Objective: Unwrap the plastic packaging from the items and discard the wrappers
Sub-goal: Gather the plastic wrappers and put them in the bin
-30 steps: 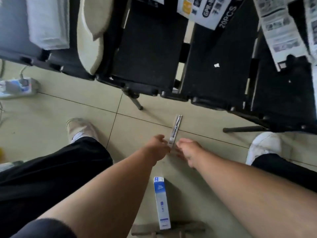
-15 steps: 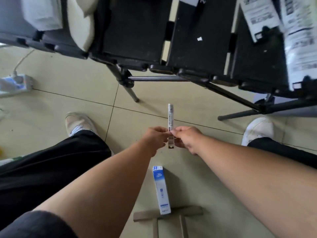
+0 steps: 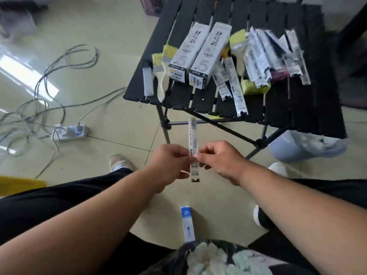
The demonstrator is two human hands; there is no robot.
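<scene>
A long narrow item in clear printed plastic wrap (image 3: 193, 135) stands upright between my hands, above the floor in front of the table. My left hand (image 3: 170, 159) pinches its lower part from the left. My right hand (image 3: 220, 157) pinches it from the right at the same height. The wrapper's bottom end sticks out below my fingers. On the black slatted folding table (image 3: 278, 108) lie several more wrapped items (image 3: 234, 84), two grey-white boxes (image 3: 198, 56) and yellow-bristled brushes (image 3: 162, 70).
A black bag with crumpled wrappers (image 3: 214, 259) sits between my legs at the bottom edge. A blue-white box (image 3: 187, 225) lies on the floor by it. A power strip (image 3: 69, 132) and loose cables lie at left. A pale bin with a bag (image 3: 301, 143) stands under the table's right side.
The view has tilted up, so the table top and its items now show. My hands lifted the wrapped item from the floor and hold it upright, higher than before.
</scene>
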